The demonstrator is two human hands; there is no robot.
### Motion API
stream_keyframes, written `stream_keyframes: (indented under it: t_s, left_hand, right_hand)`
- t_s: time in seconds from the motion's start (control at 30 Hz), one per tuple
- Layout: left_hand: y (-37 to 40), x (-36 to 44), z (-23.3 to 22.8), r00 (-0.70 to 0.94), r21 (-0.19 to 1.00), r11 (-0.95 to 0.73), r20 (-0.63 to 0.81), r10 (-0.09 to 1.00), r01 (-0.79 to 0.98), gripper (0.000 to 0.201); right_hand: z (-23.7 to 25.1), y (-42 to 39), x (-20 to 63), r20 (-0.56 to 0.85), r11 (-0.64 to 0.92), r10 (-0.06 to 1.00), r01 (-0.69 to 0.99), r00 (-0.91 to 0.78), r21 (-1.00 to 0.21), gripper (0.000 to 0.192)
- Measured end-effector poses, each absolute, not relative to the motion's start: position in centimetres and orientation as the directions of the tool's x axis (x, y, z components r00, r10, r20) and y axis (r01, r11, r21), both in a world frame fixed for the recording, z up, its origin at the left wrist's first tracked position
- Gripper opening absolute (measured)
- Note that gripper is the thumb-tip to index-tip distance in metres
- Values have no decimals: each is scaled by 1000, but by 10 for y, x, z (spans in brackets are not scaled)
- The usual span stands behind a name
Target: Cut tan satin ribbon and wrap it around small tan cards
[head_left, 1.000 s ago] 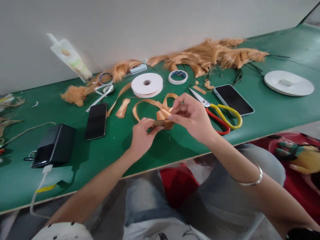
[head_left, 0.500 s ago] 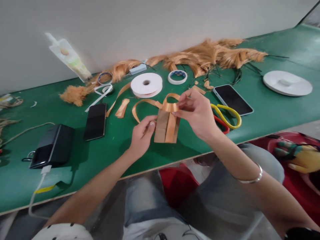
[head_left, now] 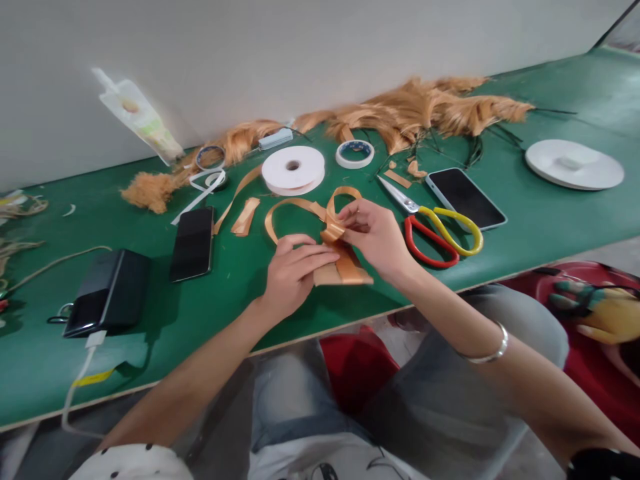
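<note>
My left hand is closed on a small brown cardboard piece, which lies tilted near the table's front edge. A strip of shiny peach ribbon runs down the cardboard. My right hand pinches the ribbon at the top of the card, where it folds over and a loop stands up. The ribbon's tail curves left in an arc toward a white spool. Its fingertips partly hide the fold. Scissors with one red and one yellow handle lie right of my right hand.
Around the green table lie a black phone, a second phone, a tape roll, a folded ribbon piece and a white disc. Peach fibre bundles line the wall. A black power bank stands left.
My right hand has moved slightly down and left, bending the ribbon over. My left hand has shifted right onto the card, which now tilts flatter. The scissors' blades have come into view.
</note>
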State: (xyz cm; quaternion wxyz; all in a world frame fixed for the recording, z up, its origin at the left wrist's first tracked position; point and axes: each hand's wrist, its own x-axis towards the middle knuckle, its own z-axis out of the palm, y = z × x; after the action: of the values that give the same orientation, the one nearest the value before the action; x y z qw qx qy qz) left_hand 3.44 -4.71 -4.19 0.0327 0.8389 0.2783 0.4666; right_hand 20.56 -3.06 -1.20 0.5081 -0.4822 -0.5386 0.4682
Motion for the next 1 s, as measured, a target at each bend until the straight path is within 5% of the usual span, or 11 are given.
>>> stream_keyframes:
  t_s: [0.27,0.57,1.0]
  left_hand:
    - [-44,37,-48,447,361,-814,699,559,454,17]
    - [-44,38,-44,336,351,-741,723,603,573,9]
    - [-44,37,-43,319,375,-725,714,624,577,4]
  right_hand:
    - [0,-38,207,230,231,973,76,-23,-970,5]
    - [17,-49,209,389,393,919,88,-57,-915,25]
    - [15,-52,208,440,443,897,78,-49,-893,20]
